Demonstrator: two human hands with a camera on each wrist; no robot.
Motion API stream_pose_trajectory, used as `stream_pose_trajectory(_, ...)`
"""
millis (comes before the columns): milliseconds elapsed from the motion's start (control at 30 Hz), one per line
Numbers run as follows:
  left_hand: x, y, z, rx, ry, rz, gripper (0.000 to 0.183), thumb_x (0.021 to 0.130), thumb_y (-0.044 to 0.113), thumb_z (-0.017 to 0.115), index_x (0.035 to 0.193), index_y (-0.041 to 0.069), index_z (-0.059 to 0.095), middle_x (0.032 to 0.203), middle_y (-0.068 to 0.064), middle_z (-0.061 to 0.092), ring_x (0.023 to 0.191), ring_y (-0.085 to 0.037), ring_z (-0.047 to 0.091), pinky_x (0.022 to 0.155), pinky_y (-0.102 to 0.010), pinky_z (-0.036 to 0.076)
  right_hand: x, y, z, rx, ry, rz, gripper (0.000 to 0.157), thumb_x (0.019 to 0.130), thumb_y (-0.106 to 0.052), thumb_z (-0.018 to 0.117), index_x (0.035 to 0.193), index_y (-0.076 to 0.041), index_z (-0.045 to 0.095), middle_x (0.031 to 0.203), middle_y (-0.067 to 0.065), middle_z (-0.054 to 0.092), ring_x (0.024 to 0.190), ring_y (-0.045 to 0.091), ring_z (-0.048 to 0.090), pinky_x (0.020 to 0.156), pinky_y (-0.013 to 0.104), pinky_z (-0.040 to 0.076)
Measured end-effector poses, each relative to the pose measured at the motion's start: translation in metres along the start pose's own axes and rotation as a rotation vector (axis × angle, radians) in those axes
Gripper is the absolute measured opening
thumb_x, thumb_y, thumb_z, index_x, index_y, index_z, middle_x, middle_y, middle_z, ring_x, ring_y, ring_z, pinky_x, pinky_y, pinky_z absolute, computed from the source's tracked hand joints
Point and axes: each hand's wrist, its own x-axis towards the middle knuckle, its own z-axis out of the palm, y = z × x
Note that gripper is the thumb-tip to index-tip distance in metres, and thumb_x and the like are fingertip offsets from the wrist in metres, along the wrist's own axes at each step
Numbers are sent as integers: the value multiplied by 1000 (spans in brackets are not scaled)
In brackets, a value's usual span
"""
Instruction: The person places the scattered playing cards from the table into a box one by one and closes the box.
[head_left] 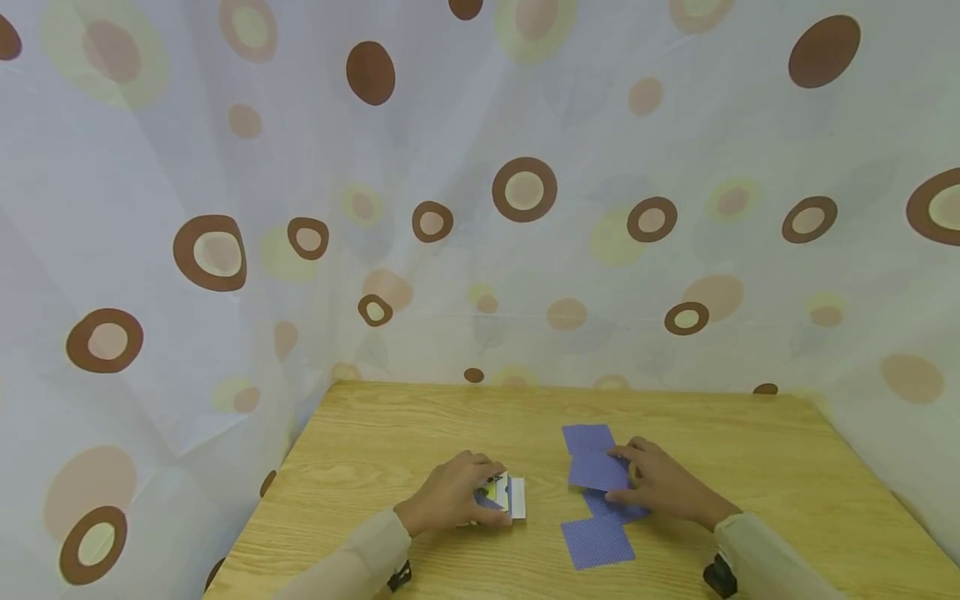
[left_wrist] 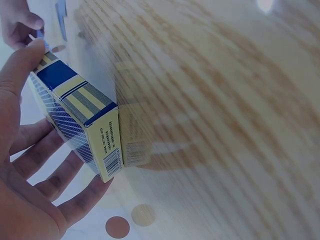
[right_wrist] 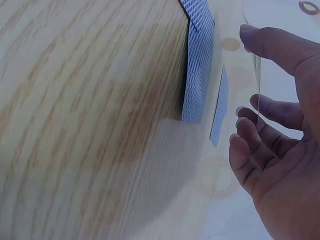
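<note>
Both hands hold something: the left hand (head_left: 455, 493) curls thumb and fingers round a printed box (left_wrist: 75, 105), nearer the left edge of the surface (head_left: 420, 421); the right hand (head_left: 671, 485) pinches a blue-patterned card (head_left: 596, 472) over similar cards (head_left: 597, 543), between box and right edge, short of the far edge.

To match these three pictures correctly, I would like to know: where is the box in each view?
Head: the box is low in the picture, near the middle from side to side, gripped by the left hand.
Left wrist: left of centre, held by that same hand.
Right wrist: the box is not in this picture.
Shared landmark: the wood-grain table, seen in all three.
</note>
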Motion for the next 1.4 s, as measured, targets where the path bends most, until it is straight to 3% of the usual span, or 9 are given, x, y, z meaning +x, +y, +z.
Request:
stream_pose_trajectory(233, 1, -2, 1, 10, 8, 16, 82, 84, 69, 71, 141, 12, 63, 132, 0, 65, 111, -14, 58, 85, -28, 53, 3, -8, -1, 28, -3, -13, 72, 91, -46, 78, 138, 5, 58, 109, 3, 52, 88, 16, 50, 71, 29, 45)
stream_pose_trajectory(600, -1, 0, 0, 0, 12, 23, 81, 85, 67, 73, 141, 10, 63, 132, -1, 66, 112, -15, 59, 86, -28, 53, 6, -19, 5, 26, -10, -10, 74, 88, -50, 79, 138, 1, 59, 114, 2, 52, 95, 18, 53, 75, 30, 48)
stream_pose_trajectory(1067, -2, 0, 1, 9, 15, 25, 80, 85, 66, 73, 141, 11, 63, 132, -1, 66, 111, -15, 59, 85, -27, 52, 7, -34, 6, 15, 1, -66, 72, 89, -49, 78, 139, 0, 59, 117, 2, 54, 97, 18, 54, 76, 32, 49)
stream_pose_trajectory(1400, -1, 1, 0, 8, 14, 25, 79, 85, 68, 72, 141, 12, 63, 132, -2, 65, 113, -16, 59, 84, -29, 53, 10, -41, 10, 24, -13, -65, 70, 88, -48, 80, 138, -3, 60, 111, -2, 52, 97, 19, 54, 77, 32, 50)
